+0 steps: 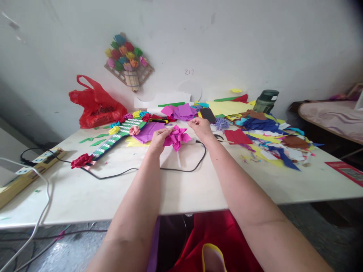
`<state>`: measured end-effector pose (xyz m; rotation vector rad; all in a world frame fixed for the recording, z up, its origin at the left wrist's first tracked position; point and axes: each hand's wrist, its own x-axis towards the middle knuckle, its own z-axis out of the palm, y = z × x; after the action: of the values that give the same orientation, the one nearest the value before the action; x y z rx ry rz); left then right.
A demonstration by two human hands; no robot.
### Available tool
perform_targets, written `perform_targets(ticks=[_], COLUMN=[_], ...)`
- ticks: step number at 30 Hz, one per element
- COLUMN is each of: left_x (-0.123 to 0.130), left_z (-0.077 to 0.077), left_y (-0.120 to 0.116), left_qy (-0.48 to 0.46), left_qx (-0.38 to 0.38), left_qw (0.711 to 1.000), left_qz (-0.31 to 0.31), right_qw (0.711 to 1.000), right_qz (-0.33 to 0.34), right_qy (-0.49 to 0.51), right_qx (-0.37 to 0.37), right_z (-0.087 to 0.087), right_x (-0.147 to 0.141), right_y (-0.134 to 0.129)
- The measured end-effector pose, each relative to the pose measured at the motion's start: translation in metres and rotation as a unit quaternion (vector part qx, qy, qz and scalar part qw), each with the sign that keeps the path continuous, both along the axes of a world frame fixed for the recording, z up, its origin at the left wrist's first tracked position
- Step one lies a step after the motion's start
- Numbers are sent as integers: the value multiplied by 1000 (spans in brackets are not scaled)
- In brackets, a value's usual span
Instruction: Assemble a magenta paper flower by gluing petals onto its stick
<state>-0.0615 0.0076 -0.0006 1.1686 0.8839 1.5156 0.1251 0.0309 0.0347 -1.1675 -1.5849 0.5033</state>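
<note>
A magenta paper flower (179, 137) with pointed, folded petals is held above the table in my left hand (161, 140), whose fingers are closed on its left side. Just to the right of the flower and apart from it, my right hand (200, 128) has thumb and fingertips pinched together. Whether anything small is between them cannot be made out. Below the flower a thin whitish stick (178, 159) points down toward the tabletop. Behind my hands lie purple paper pieces (184, 111), a dark rectangular object (208, 115) and a ball of bluish yarn (222, 123).
A green-and-white striped panel (124, 133) with paper roses lies at left. A red plastic bag (95, 105) stands behind it. A black cable (113, 175) runs from the power strip (42, 166). Paper scraps (266, 132) and a dark green bottle (266, 101) are at right.
</note>
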Motion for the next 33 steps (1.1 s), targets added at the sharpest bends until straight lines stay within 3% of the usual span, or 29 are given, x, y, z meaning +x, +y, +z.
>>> perform_targets(ticks=[6,14,21,33], left_x=[2,4,6,3], left_z=[3,5,7,11], left_y=[-2,-2,-5,-12], left_qy=[-8,-17,-11,20], left_qx=[12,18,-1,2], left_qw=[1000,999,998,998], left_qz=[-11,-38,-67,-55], right_qw=[998,999,999,996], right_qz=[23,21,14,40], right_qy=[-49,-39,-34,-59], right_qx=[20,1,13,55], right_z=[-2,-1,-11,-9], right_x=[-3,-4,-7,-9], right_y=[1,-3,7,6])
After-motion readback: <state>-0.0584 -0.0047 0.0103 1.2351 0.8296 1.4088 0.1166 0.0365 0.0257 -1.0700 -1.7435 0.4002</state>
